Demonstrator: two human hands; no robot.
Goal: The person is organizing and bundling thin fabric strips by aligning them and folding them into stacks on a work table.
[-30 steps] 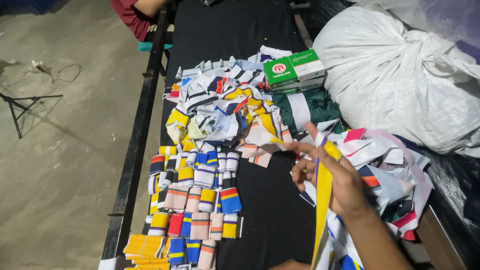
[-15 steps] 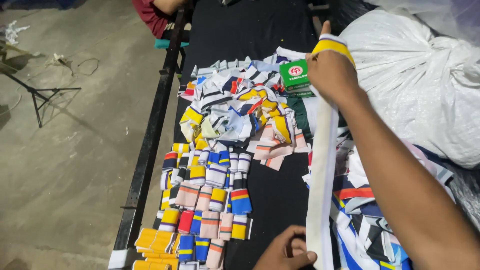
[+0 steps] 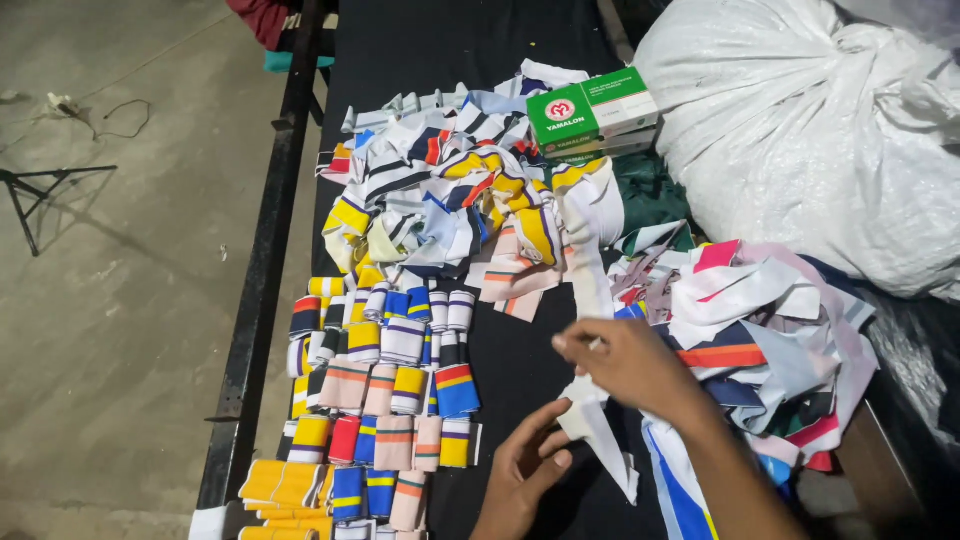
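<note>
Looking down, I see my left hand (image 3: pixel 525 470) low at the frame's bottom edge, fingers loosely curled, touching the white strip's (image 3: pixel 592 425) lower end. My right hand (image 3: pixel 625 362) pinches that strip higher up; its forearm runs out of frame. Bare black table (image 3: pixel 520 345) shows only in a narrow lane between the rolled bands (image 3: pixel 385 390) and the loose heap (image 3: pixel 770 330). Farther off, the striped pile (image 3: pixel 450 200) partly hides a green box (image 3: pixel 590 112) beside a white sack (image 3: pixel 800 130).
</note>
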